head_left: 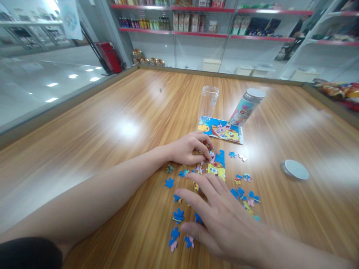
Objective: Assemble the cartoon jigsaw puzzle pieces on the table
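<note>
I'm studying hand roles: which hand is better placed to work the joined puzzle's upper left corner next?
Probably the left hand: its fingertips reach the joined puzzle there; the right hand sits lower in view.

We see wood-grain tabletop (pixel 146 101), smooth, glossy, glare spots. Clear jar (pixel 207 104): see-through plastic, shiny. Loose lid (pixel 296 170): metal-looking, smooth, silvery. Picture sheet (pixel 221 130): printed paper or card, can't tell which. Puzzle pieces (pixel 169 183): printed card by look, smooth. We mark black sleeve (pixel 30 254) as matt cloth, floor (pixel 64 82) as polished.
</note>
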Demonstrator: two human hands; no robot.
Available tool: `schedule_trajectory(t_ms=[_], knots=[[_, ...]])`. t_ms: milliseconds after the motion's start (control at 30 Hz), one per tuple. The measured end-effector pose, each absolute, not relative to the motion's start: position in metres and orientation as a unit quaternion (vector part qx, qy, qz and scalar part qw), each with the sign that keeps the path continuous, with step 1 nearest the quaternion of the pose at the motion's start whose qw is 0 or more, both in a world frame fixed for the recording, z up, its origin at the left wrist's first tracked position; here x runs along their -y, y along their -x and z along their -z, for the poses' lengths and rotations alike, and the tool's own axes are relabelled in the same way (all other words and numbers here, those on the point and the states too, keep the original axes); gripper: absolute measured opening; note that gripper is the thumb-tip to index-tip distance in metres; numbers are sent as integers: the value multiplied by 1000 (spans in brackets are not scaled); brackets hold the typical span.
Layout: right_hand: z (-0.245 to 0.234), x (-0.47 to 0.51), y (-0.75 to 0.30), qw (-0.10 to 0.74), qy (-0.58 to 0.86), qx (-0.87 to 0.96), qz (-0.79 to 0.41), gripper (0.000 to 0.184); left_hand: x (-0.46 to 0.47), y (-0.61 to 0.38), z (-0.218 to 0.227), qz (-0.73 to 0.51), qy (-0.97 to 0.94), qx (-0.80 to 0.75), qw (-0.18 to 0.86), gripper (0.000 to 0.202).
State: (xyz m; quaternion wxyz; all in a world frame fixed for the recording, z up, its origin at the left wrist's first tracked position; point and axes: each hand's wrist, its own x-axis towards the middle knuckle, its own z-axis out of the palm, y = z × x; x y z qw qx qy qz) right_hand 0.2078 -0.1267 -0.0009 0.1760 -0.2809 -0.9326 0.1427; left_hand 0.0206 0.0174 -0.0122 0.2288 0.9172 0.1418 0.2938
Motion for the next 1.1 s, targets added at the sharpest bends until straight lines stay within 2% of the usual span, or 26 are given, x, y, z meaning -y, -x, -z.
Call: schedule_trajectory(t_ms=[233, 633, 733, 833, 900, 967, 1000, 1067, 1100], knots=[[0, 127, -206, 141, 288, 935, -152, 42, -18, -21, 12, -293, -918, -140, 228, 23], [-3, 126, -205, 149, 258, 942, -157, 42, -18, -22, 11, -290, -917, -145, 232, 23], [-5, 126, -205, 174, 253, 941, -140, 43, -18, -22, 12, -291, -917, -142, 232, 23], [-9, 130, -210, 233, 193, 947, -111, 17, -19, -21, 13, -292, -916, -143, 236, 24], [-10, 134, -214, 300, 126, 940, -101, 28, -19, -21, 13, -291, -916, -145, 236, 25], [-9, 136, -219, 359, 130, 920, -91, 34, -19, -21, 13, -291, -916, -142, 235, 24], [-8, 135, -220, 356, 185, 912, -83, 30, -19, -21, 13, -292, -917, -141, 233, 24], [-5, 132, -222, 354, 197, 912, -68, 10, -19, -21, 14, -292, -917, -141, 231, 24], [-3, 129, -223, 342, 213, 913, -63, 6, -19, -21, 14, -290, -918, -143, 229, 24]])
